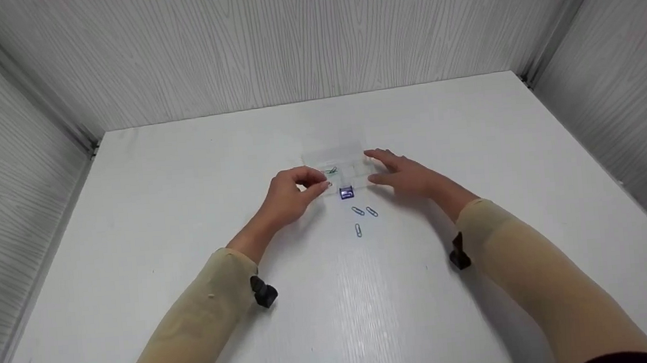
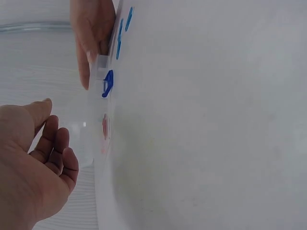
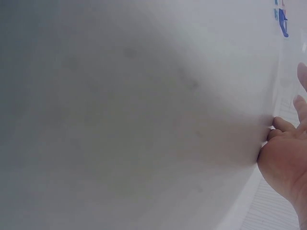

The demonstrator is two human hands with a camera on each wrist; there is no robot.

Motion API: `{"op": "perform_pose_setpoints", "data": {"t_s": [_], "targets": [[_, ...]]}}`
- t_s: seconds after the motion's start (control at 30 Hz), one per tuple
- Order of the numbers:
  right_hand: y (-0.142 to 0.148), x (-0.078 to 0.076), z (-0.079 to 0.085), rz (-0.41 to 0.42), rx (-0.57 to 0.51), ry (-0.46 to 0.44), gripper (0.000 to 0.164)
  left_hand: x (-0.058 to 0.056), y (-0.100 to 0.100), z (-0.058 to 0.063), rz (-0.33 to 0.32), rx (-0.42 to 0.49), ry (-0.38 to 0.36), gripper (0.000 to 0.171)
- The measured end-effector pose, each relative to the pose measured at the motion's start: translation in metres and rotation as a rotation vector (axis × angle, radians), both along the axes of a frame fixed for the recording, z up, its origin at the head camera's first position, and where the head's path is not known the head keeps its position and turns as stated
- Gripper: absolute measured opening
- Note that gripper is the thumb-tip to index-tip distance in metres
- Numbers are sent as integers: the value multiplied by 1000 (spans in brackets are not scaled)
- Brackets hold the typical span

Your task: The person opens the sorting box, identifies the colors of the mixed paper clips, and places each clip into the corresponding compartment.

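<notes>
A clear plastic box (image 1: 358,183) lies on the table with its transparent lid (image 1: 333,155) raised at the back and a blue-purple latch (image 1: 347,193) at the front. Green paper clips (image 1: 331,170) show in a left-hand compartment, and something small and red (image 2: 105,127) shows at the box's front left. My left hand (image 1: 290,197) hovers over the left side, thumb and index tips a little apart, nothing visible between them. At the right side, my right hand (image 1: 406,174) has thumb and index finger spread along the box's edge.
In front of the box, three blue paper clips (image 1: 358,230) lie on the white table (image 1: 362,305). Pale wood-grain panels (image 1: 301,39) stand at the back and both sides.
</notes>
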State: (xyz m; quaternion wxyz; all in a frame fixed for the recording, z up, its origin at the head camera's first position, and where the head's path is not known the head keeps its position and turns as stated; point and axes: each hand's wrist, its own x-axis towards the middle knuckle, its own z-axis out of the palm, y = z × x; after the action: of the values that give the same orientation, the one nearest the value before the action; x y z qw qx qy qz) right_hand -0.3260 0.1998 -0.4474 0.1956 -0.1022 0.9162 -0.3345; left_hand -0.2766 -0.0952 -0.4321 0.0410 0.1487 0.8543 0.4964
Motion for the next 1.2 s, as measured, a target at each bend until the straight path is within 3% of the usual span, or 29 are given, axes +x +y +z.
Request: {"op": "perform_pose_setpoints", "data": {"t_s": [0.2,0.6,0.93,1.2], "targets": [[0,-1,-1,-8,15,-6,69,12,6,-5,-64,-15,-22,21],[2,0,-1,31,-13,25,69,24,19,-18,-172,-35,-113,22],[5,-3,-1,55,-21,35,70,30,33,-25,-256,-123,-94,19],[6,-4,-1,79,-26,45,71,31,36,-29,-269,-144,-50,21]]}}
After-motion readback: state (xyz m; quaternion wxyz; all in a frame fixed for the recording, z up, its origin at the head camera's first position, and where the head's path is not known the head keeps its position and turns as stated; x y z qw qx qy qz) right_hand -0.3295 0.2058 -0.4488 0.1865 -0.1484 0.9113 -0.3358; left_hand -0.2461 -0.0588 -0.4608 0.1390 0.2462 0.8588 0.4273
